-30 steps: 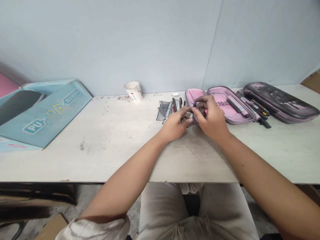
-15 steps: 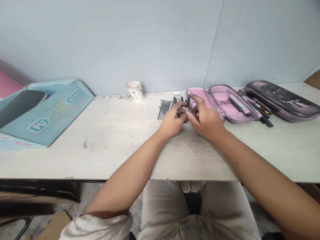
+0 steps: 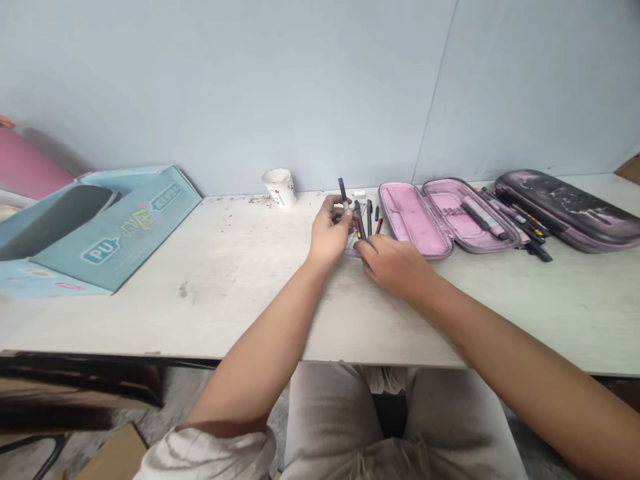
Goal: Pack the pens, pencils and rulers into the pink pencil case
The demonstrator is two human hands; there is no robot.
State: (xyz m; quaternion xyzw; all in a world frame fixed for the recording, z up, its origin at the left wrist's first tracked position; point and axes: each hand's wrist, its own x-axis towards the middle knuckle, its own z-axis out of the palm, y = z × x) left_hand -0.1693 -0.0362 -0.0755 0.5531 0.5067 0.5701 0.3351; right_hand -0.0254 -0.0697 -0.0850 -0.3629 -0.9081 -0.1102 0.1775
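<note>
My left hand (image 3: 330,230) is raised above the tabletop, its fingers pinching a slim dark pen (image 3: 343,193) that points upward. My right hand (image 3: 393,263) lies low on the table, its fingertips on the lower ends of a small group of dark pens (image 3: 367,217). Under those fingers a flat translucent piece of stationery (image 3: 353,251) shows, mostly hidden. To the right of my right hand sits an open pencil case with a pink lining (image 3: 445,217), and neither hand touches it.
A dark hard case (image 3: 567,210) lies at the right with several pens (image 3: 523,223) beside it. A paper cup (image 3: 279,187) stands at the wall. A blue printed box (image 3: 115,230) lies on the white table (image 3: 200,293) at the left.
My hands have moved left off the pink case and apart. My left hand now lifts the dark pen upright, and my right hand has dropped onto the pens on the table.
</note>
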